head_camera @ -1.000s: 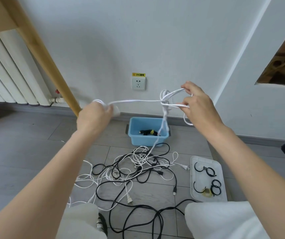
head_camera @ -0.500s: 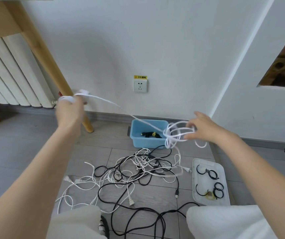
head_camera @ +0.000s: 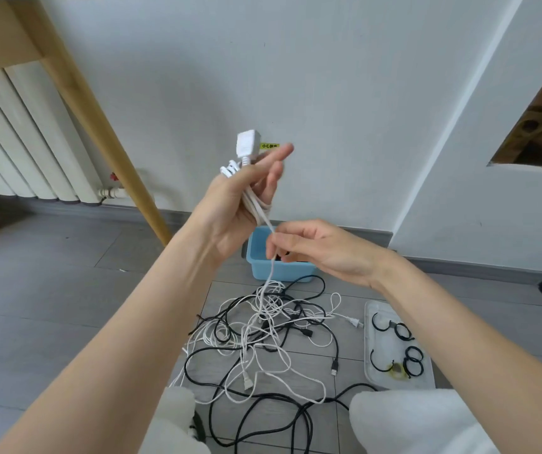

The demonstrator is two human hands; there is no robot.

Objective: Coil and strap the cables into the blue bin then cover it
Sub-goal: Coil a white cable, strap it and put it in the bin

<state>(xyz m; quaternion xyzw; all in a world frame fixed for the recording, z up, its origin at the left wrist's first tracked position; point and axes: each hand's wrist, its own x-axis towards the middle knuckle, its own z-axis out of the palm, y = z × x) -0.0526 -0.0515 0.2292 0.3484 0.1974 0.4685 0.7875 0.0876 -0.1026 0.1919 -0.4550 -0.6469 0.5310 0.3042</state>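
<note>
The left hand (head_camera: 240,204) grips the coiled white cable (head_camera: 256,204) above the blue bin (head_camera: 279,270) on the floor while the right hand (head_camera: 315,250) pinches its trailing run, which wants steady tension, even loops and freeing from the tangle (head_camera: 269,335) below.

White wall (head_camera: 328,77), grey tile floor (head_camera: 50,290), radiator (head_camera: 17,132), wood table leg (head_camera: 99,132)
</note>
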